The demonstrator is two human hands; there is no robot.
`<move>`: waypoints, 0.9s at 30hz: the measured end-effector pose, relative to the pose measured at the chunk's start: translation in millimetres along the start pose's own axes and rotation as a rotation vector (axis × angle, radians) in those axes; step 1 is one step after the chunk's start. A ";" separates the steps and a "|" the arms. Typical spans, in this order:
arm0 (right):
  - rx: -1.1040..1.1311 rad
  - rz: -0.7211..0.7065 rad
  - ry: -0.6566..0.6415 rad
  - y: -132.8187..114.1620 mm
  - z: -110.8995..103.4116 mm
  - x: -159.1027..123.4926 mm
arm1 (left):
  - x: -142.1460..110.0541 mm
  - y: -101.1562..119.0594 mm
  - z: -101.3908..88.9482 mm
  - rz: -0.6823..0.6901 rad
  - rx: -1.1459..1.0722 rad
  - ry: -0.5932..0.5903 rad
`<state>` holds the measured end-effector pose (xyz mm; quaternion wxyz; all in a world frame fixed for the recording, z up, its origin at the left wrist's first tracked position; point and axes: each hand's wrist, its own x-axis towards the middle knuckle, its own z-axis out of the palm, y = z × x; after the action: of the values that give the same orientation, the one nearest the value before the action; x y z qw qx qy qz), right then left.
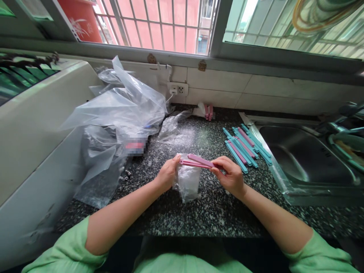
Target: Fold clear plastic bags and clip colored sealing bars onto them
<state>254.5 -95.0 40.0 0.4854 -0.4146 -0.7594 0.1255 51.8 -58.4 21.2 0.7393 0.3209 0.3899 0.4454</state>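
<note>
Between my two hands is a pink bag clip [200, 160], its two long arms spread a little apart and joined near the right end. A small clear plastic bag [189, 182] hangs down under it, with its top edge at the clip. My left hand [168, 172] pinches the bag's upper left corner and the clip's left end. My right hand [229, 175] pinches the clip's right end between thumb and fingers. To the right, several blue and pink bag clips [246, 146] lie in a loose pile. Two more pink clips [209, 112] are on a small white bag [200, 110] by the wall.
Large crumpled clear plastic bags [125, 102] heap up on the left beside a white appliance [45, 132]. Another small bag [173, 127] lies behind my hands. A steel sink [301, 151] is set into the speckled counter [216, 212] at right. A charger sits in the wall socket [178, 89].
</note>
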 end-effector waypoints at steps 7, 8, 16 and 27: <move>0.072 0.024 0.033 0.6 1.4 -1.6 | -1.5 3.2 3.8 0.000 -0.011 -0.012; 0.089 0.028 0.040 0.4 1.6 -1.9 | -1.6 3.2 4.1 0.000 -0.020 -0.009; 0.141 0.032 0.064 0.4 1.9 -4.0 | 0.7 -0.6 -1.0 0.001 -0.035 0.021; 0.130 0.015 0.122 -0.2 -0.2 -3.3 | -1.2 4.3 3.7 0.015 -0.031 0.059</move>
<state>255.1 -97.6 38.1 0.5556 -0.3946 -0.7157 0.1527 52.9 -58.3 26.9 0.7290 0.2988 0.4022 0.4664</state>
